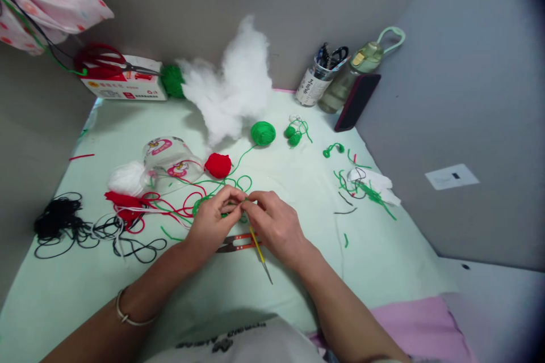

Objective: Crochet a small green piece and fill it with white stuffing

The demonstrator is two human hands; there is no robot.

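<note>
Head view: tangled red yarn (124, 201) could snag your work if pulled. Your left hand (213, 221) pinches green yarn (246, 199), mostly hidden, above snips (242, 248) that could nick it if lowered; a yellow hook (254, 237) juts beneath your right hand (276, 227), pinching the same yarn.

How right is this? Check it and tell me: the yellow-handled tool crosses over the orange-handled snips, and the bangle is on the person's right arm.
Wrong arm: the head view shows the bangle on the person's left arm. The yellow-handled tool does cross over the orange-handled snips.
</note>
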